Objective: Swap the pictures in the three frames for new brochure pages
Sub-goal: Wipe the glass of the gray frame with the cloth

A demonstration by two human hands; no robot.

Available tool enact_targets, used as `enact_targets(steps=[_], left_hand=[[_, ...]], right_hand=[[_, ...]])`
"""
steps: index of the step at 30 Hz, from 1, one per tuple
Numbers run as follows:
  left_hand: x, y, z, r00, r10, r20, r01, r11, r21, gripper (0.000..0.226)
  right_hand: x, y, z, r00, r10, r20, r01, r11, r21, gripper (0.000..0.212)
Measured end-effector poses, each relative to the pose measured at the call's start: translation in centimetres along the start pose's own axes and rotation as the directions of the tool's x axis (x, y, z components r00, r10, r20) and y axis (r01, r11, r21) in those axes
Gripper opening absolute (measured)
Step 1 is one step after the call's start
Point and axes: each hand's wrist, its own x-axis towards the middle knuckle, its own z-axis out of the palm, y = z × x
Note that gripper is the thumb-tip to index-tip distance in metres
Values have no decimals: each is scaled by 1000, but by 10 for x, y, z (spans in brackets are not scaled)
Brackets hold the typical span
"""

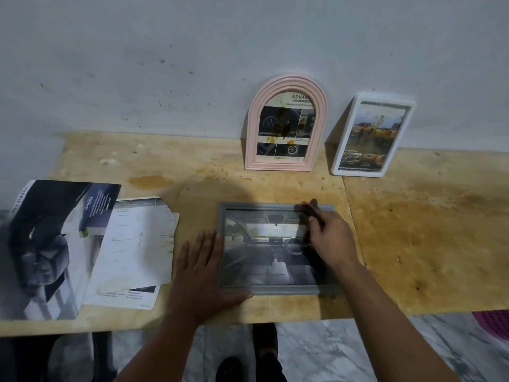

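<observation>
A grey frame [275, 290] lies flat near the table's front edge, with a car-interior picture [256, 252] in it. My left hand [201, 268] presses flat against the frame's left side, fingers straight and thumb along the bottom rail. My right hand [327, 235] is over the frame's upper right corner. Its fingertips are dark and blurred at the top rail, so its grip is unclear. A pink arched frame [252, 133] and a white frame [340, 155] lean upright against the wall, each with a stained brochure page inside.
A dark car brochure [49, 244] lies at the left of the wooden table [413, 230], with loose white pages [137, 244] beside it. A pink basket [493, 323] stands on the floor at the right. My feet [264, 340] show below the table edge.
</observation>
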Motion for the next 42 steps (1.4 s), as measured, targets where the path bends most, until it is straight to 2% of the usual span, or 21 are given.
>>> enact_targets(steps=[3, 9, 11, 13, 15, 16, 17, 19, 22, 23, 24, 25, 26, 27, 29, 30, 32, 35, 39, 41, 42], left_hand=[[0, 0, 0, 1000, -4, 5, 4, 1000, -1, 143], [2, 8, 4, 1000, 7, -29, -8, 999, -37, 142], [4, 8, 3, 999, 12, -48, -14, 999, -41, 141], [7, 6, 3, 998, 12, -59, -15, 999, -49, 141], [4, 1, 2, 997, 3, -82, -10, 996, -83, 137], [3, 0, 4, 996, 13, -87, -21, 996, -87, 134], [3, -1, 6, 995, 22, -94, -31, 996, -89, 131], [1, -3, 10, 995, 22, -96, -30, 996, -88, 130], [1, -3, 10, 999, 1, -50, -3, 999, -53, 136], [1, -3, 8, 999, -4, -39, 2, 999, -46, 139], [1, -2, 6, 999, -8, -31, 7, 999, -44, 141], [1, -2, 5, 999, -11, -31, 10, 999, -43, 142], [0, -2, 5, 999, -13, -39, 11, 999, -43, 143], [0, -2, 5, 999, -13, -45, 11, 999, -43, 143], [-1, 0, 4, 999, -11, -38, 10, 999, -30, 143], [0, 0, 5, 999, -11, -37, 10, 1000, -29, 143], [-1, -1, 4, 999, -13, -46, 11, 999, -31, 142], [-1, -1, 6, 999, -4, -50, 3, 1000, -14, 140], [0, 0, 7, 998, -2, -58, 0, 999, -36, 141], [-1, 0, 5, 999, -7, -50, 5, 999, -33, 143], [-1, 0, 4, 999, -8, -47, 6, 1000, -26, 143]], right_hand=[[-1, -17, 23, 996, -47, 73, 58, 983, -172, 41], [-11, -56, 56, 988, -144, 63, 154, 971, -184, 43], [-14, -72, 64, 969, -209, 129, 235, 945, -230, 39], [-28, -88, 79, 913, -349, 212, 391, 898, -203, 39], [-50, -101, 87, 766, -561, 314, 635, 736, -234, 39], [-59, -98, 86, 706, -616, 349, 703, 671, -235, 36], [-67, -93, 82, 685, -636, 357, 722, 660, -209, 32], [-76, -75, 74, 678, -608, 413, 681, 732, -41, 31], [-68, -57, 52, 567, -609, 554, 618, 760, 203, 38], [-58, -55, 42, 576, -596, 559, 571, 783, 246, 37], [-44, -55, 33, 631, -580, 516, 525, 808, 266, 36], [-28, -53, 28, 716, -559, 417, 494, 829, 263, 37], [-12, -49, 27, 798, -532, 284, 484, 846, 224, 39], [2, -46, 29, 846, -506, 168, 485, 862, 150, 41], [16, -47, 44, 883, -459, 99, 465, 884, -49, 41], [13, -51, 54, 878, -459, 137, 476, 868, -141, 40], [-6, -55, 74, 816, -540, 207, 577, 789, -211, 44], [-49, -44, 82, 674, -698, 241, 732, 675, -91, 40], [-78, -20, 60, 530, -773, 348, 798, 593, 103, 33], [-55, -16, 44, 538, -776, 330, 796, 596, 104, 34], [-38, -13, 35, 583, -763, 279, 783, 620, 58, 35]])
